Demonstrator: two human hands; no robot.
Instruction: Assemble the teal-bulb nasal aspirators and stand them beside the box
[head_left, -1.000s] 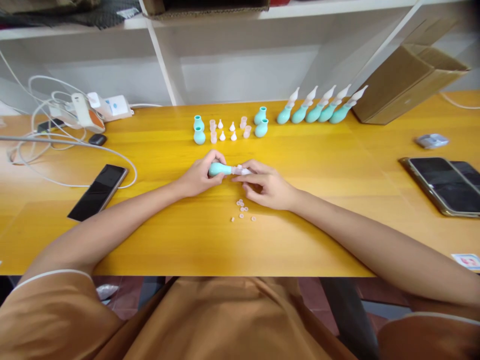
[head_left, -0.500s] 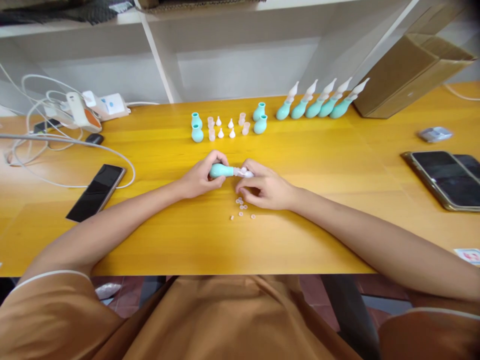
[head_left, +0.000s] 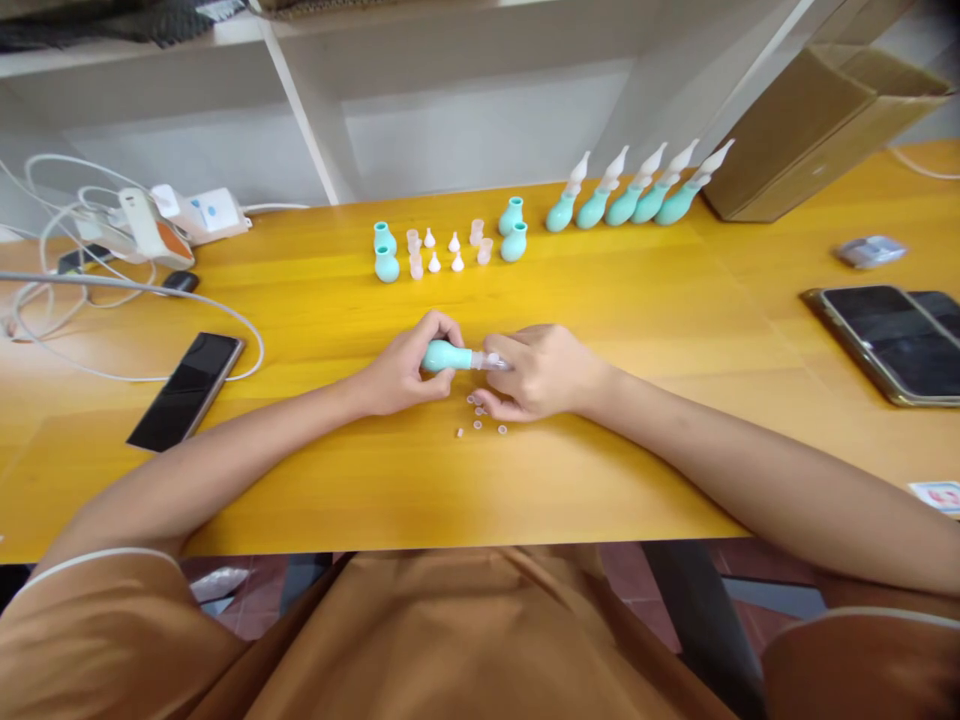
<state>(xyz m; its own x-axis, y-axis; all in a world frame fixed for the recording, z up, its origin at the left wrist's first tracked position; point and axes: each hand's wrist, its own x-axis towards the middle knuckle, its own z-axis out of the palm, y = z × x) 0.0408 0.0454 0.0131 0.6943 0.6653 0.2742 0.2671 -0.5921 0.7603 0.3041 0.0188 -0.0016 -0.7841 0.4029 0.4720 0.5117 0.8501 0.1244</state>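
Left hand (head_left: 401, 372) grips the teal bulb (head_left: 444, 356), lying sideways just above the yellow table (head_left: 315, 480) at centre. Right hand (head_left: 541, 370) is closed on the clear nozzle piece (head_left: 489, 361) at the bulb's neck, fingers curled around it; the nozzle's far end is hidden by that hand. Small clear rings (head_left: 480, 420) are scattered on the table just under and in front of the right hand, some partly covered by its fingers. Farther back: four loose teal bulbs (head_left: 385, 265) standing upright, with small white tips (head_left: 444, 252) and clear cups (head_left: 481, 241) between them. To the right of those, a row of five assembled aspirators (head_left: 634, 190) leaning toward a cardboard box (head_left: 814, 130). Black phone (head_left: 186, 388) lies at left near a white cable (head_left: 112, 330) and chargers (head_left: 169, 215). Phone in a case (head_left: 885, 340) at far right, small grey packet (head_left: 868, 250) behind it. Nothing sits between the hands and the parts rows.
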